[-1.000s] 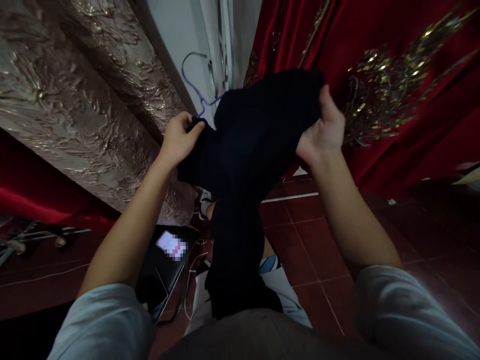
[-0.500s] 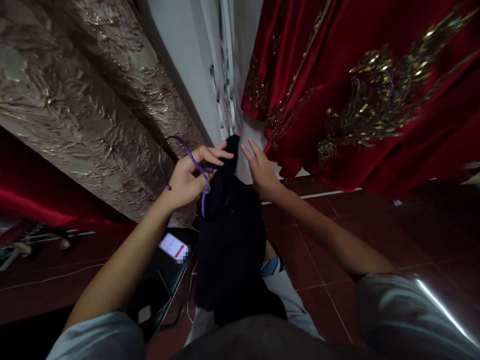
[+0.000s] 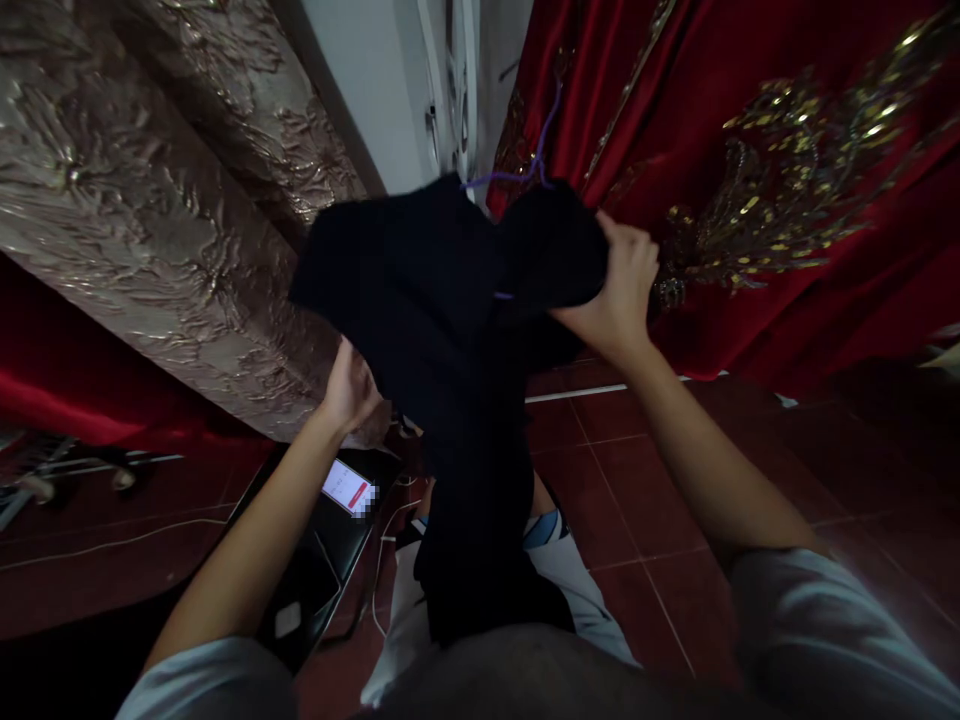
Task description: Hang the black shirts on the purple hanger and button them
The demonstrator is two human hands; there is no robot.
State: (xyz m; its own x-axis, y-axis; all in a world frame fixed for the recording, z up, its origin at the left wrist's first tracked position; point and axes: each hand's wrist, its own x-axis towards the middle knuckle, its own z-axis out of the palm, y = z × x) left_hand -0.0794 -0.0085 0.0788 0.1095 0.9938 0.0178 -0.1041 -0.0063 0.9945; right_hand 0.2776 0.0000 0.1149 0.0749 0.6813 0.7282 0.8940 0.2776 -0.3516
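One left hand: below the near left edge of a dark navy garment; thumb side visible, the fingers behind the cloth, so I cannot tell whether they grip.
One right hand: fingers curled over the garment's right edge, apparently closed on it, near the hanger.
Dark navy garment: raised between both hands in front of the person, its lower length draping onto the pale shorts.
Purple hanger: rises from the garment's far edge, against red satin fabric with gold sequins.
Cloth handling: probably light, soft and limp, hard to damage but quick to sag; best held at the upper edges, beside the hanger's arms.
Hard to make out: garment type, seams and openings merge into near-black; the hanger's lower parts are mostly covered; the phone screen, at lower left, is partly blurred.
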